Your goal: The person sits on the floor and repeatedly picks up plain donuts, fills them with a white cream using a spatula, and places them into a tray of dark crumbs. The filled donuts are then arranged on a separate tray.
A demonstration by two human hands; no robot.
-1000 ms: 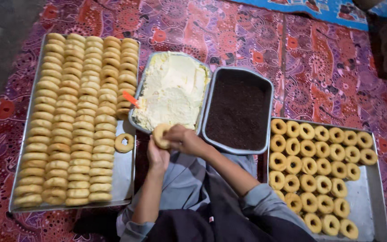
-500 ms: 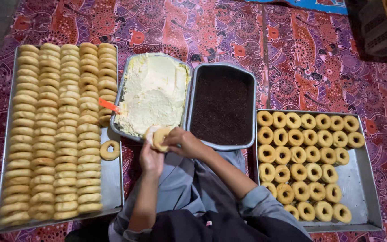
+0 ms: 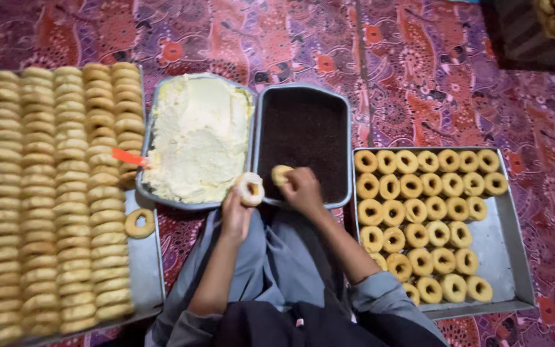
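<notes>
Two hands work close together at the near rims of the centre pans: the left hand grips a cream-coated ring doughnut, while the right hand pinches a plain golden piece at its eleven o'clock, over the dark granular sprinkles pan. Rectangular and metal, that pan runs twelve to six and lies nearer the right hand; the soft, pale cream pan sits at ten o'clock of the left. Flanking trays hold stacked rings at nine o'clock and flat rows at three.
</notes>
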